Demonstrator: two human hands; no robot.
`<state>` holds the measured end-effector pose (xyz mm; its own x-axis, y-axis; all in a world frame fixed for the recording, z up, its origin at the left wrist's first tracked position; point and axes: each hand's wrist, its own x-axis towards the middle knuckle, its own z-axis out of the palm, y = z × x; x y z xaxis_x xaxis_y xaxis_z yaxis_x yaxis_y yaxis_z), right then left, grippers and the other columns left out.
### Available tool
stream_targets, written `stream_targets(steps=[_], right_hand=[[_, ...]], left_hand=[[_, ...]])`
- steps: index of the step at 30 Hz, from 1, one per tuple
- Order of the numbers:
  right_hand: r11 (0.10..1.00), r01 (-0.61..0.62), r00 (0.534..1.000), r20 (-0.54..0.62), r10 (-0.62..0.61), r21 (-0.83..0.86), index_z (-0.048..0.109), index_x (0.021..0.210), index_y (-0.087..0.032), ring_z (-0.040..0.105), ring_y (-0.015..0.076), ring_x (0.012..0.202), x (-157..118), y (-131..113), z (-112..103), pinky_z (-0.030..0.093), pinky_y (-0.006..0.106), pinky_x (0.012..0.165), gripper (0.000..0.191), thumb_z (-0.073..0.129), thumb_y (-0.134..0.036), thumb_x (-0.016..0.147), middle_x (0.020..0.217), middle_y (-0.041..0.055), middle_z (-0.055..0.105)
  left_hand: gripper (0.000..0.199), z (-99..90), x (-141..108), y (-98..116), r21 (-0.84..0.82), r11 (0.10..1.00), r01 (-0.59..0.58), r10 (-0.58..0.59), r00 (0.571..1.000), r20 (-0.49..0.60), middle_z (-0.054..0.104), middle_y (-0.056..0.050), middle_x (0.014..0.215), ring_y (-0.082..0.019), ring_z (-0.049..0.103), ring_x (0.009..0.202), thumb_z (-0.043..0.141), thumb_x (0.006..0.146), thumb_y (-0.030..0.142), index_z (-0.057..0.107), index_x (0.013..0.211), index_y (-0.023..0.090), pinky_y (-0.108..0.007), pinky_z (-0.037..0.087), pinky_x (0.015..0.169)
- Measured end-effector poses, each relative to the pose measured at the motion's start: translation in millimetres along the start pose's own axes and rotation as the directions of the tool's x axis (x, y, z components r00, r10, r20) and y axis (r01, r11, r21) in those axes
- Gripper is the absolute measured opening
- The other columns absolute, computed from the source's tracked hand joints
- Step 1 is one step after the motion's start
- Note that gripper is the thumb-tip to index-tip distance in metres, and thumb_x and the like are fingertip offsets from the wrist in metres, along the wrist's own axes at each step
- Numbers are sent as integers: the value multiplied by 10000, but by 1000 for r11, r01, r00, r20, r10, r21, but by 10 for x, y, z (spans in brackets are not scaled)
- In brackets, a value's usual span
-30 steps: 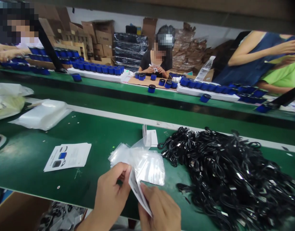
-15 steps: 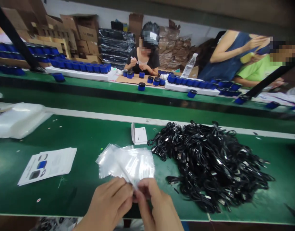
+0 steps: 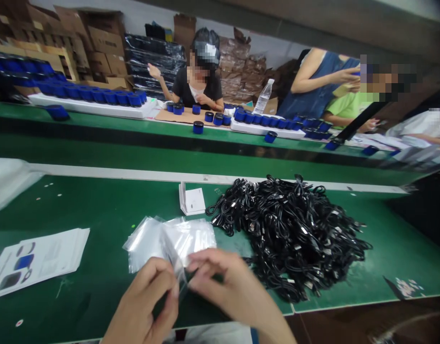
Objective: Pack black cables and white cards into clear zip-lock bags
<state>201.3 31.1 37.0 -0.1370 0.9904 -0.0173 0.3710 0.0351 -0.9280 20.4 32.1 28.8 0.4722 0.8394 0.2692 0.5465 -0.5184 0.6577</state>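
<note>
The left hand and right hand meet over the near edge of the green worktop, with a clear bag between them. The left fingers are curled and grip the bag; the right fingers are bent at its other edge, thumb near forefinger, but blur hides whether they pinch it.

Taking the hands as the dial's centre, a spread of clear bags lies just beyond them, from eleven to twelve o'clock. Behind it, at twelve, a white booklet lies beside a few others standing on edge. A large heap of black cables fills one to three o'clock. At nine sits a fanned stack of printed sheets, and at ten a plastic bundle, cut by the picture's edge.

Farther off, blue pots line a raised ledge. At twelve a co-worker sits behind it, one hand raised; a clear bottle leans at one.
</note>
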Motion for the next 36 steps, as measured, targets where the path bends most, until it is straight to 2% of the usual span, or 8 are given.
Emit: stream_targets(steps=[3, 5, 11, 14, 18, 23, 29, 36], right_hand=[[788, -226, 851, -510, -126, -572, 640, 1044, -115, 597, 220, 693, 173, 80, -343, 486, 336, 614, 262, 519, -271, 873, 840, 115, 627], [599, -353, 777, -581, -240, -719, 669, 875, -87, 582, 295, 751, 315, 166, -486, 469, 416, 649, 207, 513, -220, 860, 792, 164, 602], [710, -133, 795, -502, -340, -691, 581, 818, -168, 576, 292, 933, 295, 211, -459, 455, 448, 816, 122, 487, -219, 876, 944, 154, 627], [979, 105, 885, -433, -171, -173, 501, 881, -210, 628, 201, 853, 11, 124, -230, 509, 343, 780, 104, 437, -276, 930, 869, 74, 645], [918, -80, 989, -83, 122, 390, 503, 1089, -221, 575, 125, 467, -301, 69, 175, 523, 241, 489, 233, 391, -368, 948, 653, -19, 585], [998, 46, 998, 36, -45, -36, 513, 1287, -230, 654, 211, 907, -310, 42, 283, 531, 316, 774, 389, 439, -228, 905, 1107, 98, 650], [978, -44, 999, 7, 47, -205, 638, 1059, -179, 642, 210, 798, -192, 4, 223, 500, 326, 752, 308, 356, -206, 937, 884, 77, 678], [986, -87, 974, 218, 55, 140, 564, 1202, -259, 582, 203, 947, -314, -16, -17, 491, 293, 796, 537, 566, -68, 700, 1020, 44, 572]], left_hand=[[226, -11, 46, -50, 20, 995, 102, -103, 994, 25, 545, 8, 815, -103, 569, 570, 380, 909, 240, 504, 721, 226, -187, 472, 531], [256, 7, 76, -57, 42, 988, 150, -151, 988, 27, 559, 3, 833, -112, 575, 575, 372, 916, 267, 510, 705, 224, -203, 470, 531], [246, 61, 152, -20, 66, 986, 150, -151, 989, 5, 575, -26, 861, -158, 607, 694, 374, 903, 235, 527, 711, 215, -246, 495, 607], [255, 74, 184, -23, 64, 984, 166, -167, 986, 6, 577, -46, 914, -177, 615, 767, 375, 908, 237, 537, 713, 207, -270, 506, 660], [272, 89, 208, -41, 54, 984, 169, -170, 985, 26, 576, -70, 968, -206, 613, 887, 363, 918, 251, 548, 726, 199, -312, 508, 768], [308, 94, 202, -45, 27, 987, 156, -157, 986, 50, 572, -96, 1057, -214, 606, 968, 335, 927, 250, 574, 742, 193, -317, 514, 797], [257, 167, 91, -16, 33, 993, 111, -112, 994, 10, 554, -119, 1138, -208, 605, 1020, 365, 915, 198, 585, 782, 184, -308, 519, 834], [178, 195, -44, -8, 94, 996, 6, 0, 998, -63, 497, -104, 1170, -199, 589, 1036, 398, 888, 133, 535, 801, 205, -307, 523, 827]])
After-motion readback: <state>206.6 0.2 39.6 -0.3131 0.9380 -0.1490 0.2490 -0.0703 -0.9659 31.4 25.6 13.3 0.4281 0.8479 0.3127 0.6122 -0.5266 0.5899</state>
